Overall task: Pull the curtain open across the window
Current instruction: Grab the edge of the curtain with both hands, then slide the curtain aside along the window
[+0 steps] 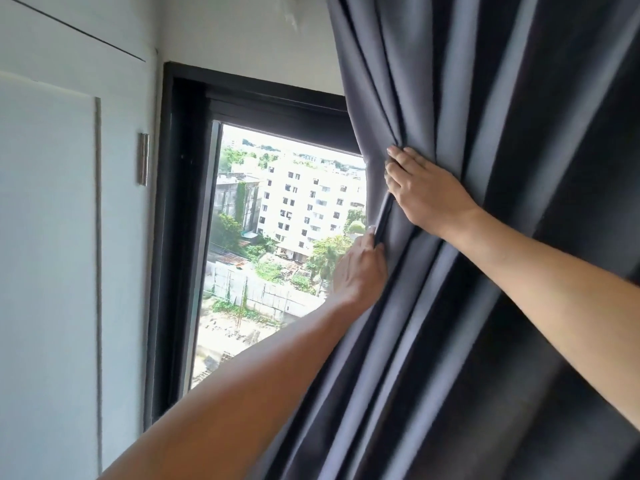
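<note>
A dark grey curtain (485, 168) hangs in thick folds over the right half of the view. Its left edge is bunched, leaving the left part of the black-framed window (180, 202) uncovered, with buildings and trees outside. My right hand (420, 188) grips gathered folds near the curtain's edge, fingers curled into the fabric. Just below it, my left hand (360, 268) holds the curtain's left edge, thumb on the front and fingers hidden behind the cloth. Both forearms reach up from the lower part of the view.
A white wall (48, 237) with a panel seam runs down the left side. A small metal bracket (143, 159) is fixed beside the window frame. White wall also spans above the window.
</note>
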